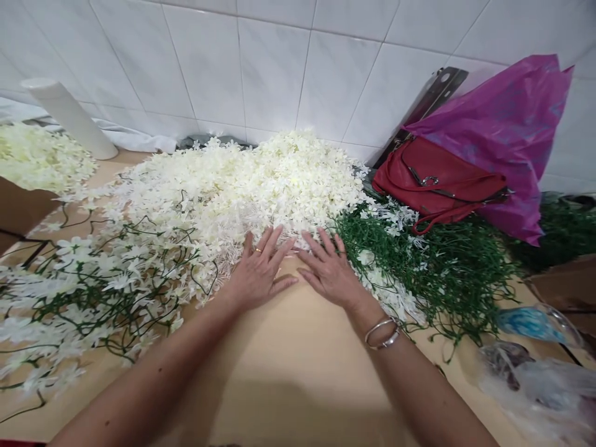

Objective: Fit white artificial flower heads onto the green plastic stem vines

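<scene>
My left hand [263, 268] lies palm down with fingers spread, its fingertips at the near edge of a big heap of white artificial flowers [288, 177]. Beside it, my right hand [329, 267] is also flat and spread, its fingertips close to thin whitish pieces [242, 226] at the front of the heap. Neither hand grips anything. Dark green plastic stems [433, 273] are piled just right of my right hand, with some white blossoms among them. Left of my left hand, white flowers on green stems [121, 279] are spread out.
A red handbag [437, 177] and a purple plastic bag [507, 136] rest behind the green stems. Clear plastic bags [544, 385] lie at the right. A white roll [72, 118] leans at the back left. The tiled wall [274, 68] bounds the wooden table [298, 354].
</scene>
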The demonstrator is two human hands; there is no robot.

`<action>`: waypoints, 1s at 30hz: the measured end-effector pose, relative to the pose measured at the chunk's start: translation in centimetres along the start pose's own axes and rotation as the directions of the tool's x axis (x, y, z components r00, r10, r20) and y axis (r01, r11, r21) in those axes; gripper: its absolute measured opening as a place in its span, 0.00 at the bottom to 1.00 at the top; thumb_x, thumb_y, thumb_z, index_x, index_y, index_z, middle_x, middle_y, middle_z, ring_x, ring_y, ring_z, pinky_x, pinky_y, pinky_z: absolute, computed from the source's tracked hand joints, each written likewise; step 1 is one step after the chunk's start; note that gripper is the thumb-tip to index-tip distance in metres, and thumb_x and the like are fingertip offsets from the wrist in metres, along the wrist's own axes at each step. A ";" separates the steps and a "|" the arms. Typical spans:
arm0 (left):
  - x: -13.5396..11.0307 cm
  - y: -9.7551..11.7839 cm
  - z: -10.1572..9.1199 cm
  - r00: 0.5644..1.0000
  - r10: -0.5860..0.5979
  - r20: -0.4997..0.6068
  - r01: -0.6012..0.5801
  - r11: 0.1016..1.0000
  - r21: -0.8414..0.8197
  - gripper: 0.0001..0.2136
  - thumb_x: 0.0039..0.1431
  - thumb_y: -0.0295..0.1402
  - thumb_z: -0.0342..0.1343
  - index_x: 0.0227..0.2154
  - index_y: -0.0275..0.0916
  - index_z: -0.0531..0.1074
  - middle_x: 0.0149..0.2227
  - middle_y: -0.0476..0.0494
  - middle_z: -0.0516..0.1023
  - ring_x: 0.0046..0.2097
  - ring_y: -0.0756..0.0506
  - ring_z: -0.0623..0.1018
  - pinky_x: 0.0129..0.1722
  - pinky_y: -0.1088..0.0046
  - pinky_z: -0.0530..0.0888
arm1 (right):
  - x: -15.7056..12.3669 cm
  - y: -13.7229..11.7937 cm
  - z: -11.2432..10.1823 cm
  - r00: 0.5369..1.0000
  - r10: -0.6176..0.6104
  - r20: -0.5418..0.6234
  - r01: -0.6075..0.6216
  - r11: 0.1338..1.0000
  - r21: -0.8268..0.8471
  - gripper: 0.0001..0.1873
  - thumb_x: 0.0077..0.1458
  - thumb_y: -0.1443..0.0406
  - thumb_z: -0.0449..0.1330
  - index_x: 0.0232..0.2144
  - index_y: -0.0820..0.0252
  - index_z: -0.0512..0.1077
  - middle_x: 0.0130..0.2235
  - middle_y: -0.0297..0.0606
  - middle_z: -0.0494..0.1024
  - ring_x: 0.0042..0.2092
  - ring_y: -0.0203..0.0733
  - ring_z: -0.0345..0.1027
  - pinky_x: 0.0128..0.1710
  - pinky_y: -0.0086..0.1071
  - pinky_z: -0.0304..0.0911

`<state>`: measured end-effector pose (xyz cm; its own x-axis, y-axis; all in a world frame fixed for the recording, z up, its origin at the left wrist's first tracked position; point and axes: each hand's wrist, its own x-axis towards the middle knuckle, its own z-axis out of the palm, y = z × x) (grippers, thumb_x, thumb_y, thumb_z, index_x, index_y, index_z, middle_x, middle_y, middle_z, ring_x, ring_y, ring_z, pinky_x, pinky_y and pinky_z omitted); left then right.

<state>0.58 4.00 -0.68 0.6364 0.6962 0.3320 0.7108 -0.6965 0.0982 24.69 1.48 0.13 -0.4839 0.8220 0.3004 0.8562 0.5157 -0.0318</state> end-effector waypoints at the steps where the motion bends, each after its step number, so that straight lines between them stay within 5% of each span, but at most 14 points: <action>1: 0.1 -0.1 0.1 1.000 -0.027 -0.009 0.027 1.000 0.001 0.37 0.72 0.54 0.46 0.75 0.38 0.51 0.77 0.26 0.47 0.76 0.27 0.52 0.71 0.34 0.46 | 0.0 0.5 0.0 0.998 0.050 -0.043 -0.050 0.999 -0.002 0.23 0.72 0.58 0.54 0.66 0.52 0.70 0.75 0.43 0.57 0.77 0.60 0.40 0.72 0.65 0.43; 6: -0.3 -0.2 0.1 0.998 -0.060 -0.030 0.059 0.998 -0.017 0.31 0.74 0.49 0.47 0.73 0.39 0.56 0.77 0.27 0.50 0.76 0.29 0.55 0.72 0.36 0.47 | -0.7 2.0 0.1 0.951 0.228 -0.208 -0.234 0.972 -0.005 0.22 0.71 0.64 0.54 0.64 0.56 0.71 0.73 0.46 0.63 0.75 0.58 0.49 0.71 0.62 0.49; 14: -0.3 -0.3 -0.3 0.997 -0.082 -0.002 0.082 0.995 -0.048 0.26 0.74 0.45 0.49 0.69 0.40 0.62 0.72 0.27 0.60 0.74 0.31 0.59 0.73 0.38 0.49 | -0.9 2.9 0.0 0.897 0.342 -0.280 -0.360 0.933 -0.016 0.23 0.67 0.71 0.52 0.59 0.57 0.76 0.69 0.49 0.70 0.69 0.58 0.61 0.68 0.63 0.54; 21: -0.2 -0.3 -0.2 0.997 -0.071 -0.017 0.069 0.995 -0.066 0.25 0.75 0.44 0.47 0.68 0.40 0.63 0.71 0.27 0.61 0.73 0.31 0.61 0.72 0.37 0.49 | -0.4 0.9 -2.1 0.954 0.114 -0.278 -0.099 0.993 0.068 0.19 0.71 0.64 0.55 0.60 0.56 0.75 0.69 0.50 0.70 0.67 0.51 0.66 0.68 0.52 0.59; 23: -0.2 -0.3 -0.3 0.998 -0.065 -0.016 0.064 0.996 -0.066 0.25 0.75 0.44 0.47 0.68 0.39 0.64 0.71 0.27 0.62 0.73 0.31 0.61 0.72 0.37 0.50 | -0.3 0.7 -3.6 0.916 0.138 -0.378 -0.115 0.990 0.084 0.20 0.71 0.66 0.53 0.61 0.57 0.74 0.65 0.51 0.74 0.66 0.48 0.69 0.66 0.49 0.62; 26: -0.2 -0.3 -0.4 0.998 -0.057 -0.011 0.056 0.996 -0.065 0.24 0.75 0.43 0.47 0.68 0.39 0.64 0.71 0.28 0.62 0.73 0.31 0.61 0.72 0.37 0.52 | -0.8 2.3 -5.2 0.785 0.302 -0.540 -0.314 0.947 0.073 0.20 0.71 0.62 0.55 0.61 0.55 0.74 0.62 0.52 0.76 0.63 0.53 0.71 0.64 0.52 0.64; 28: -0.2 -0.4 -0.4 0.999 -0.054 -0.010 0.053 0.996 -0.065 0.24 0.75 0.43 0.47 0.67 0.39 0.64 0.71 0.28 0.62 0.73 0.31 0.60 0.72 0.37 0.52 | -1.5 4.4 -5.4 0.721 0.418 -0.553 -0.483 0.875 0.031 0.25 0.68 0.54 0.59 0.63 0.56 0.72 0.65 0.55 0.72 0.65 0.63 0.67 0.63 0.62 0.60; 30: -0.3 -0.4 -0.4 0.998 -0.055 -0.011 0.054 0.996 -0.064 0.24 0.75 0.43 0.47 0.68 0.40 0.64 0.71 0.28 0.61 0.74 0.31 0.60 0.72 0.37 0.52 | -2.1 6.6 -5.0 0.660 0.594 -0.459 -0.658 0.753 0.029 0.41 0.60 0.42 0.63 0.68 0.55 0.66 0.72 0.60 0.59 0.70 0.78 0.55 0.61 0.75 0.54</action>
<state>0.02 4.00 -0.46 0.5929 0.7318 0.3361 0.7237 -0.6673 0.1761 32.25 1.94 4.10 0.2724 0.7379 0.6175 0.9576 -0.1453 -0.2488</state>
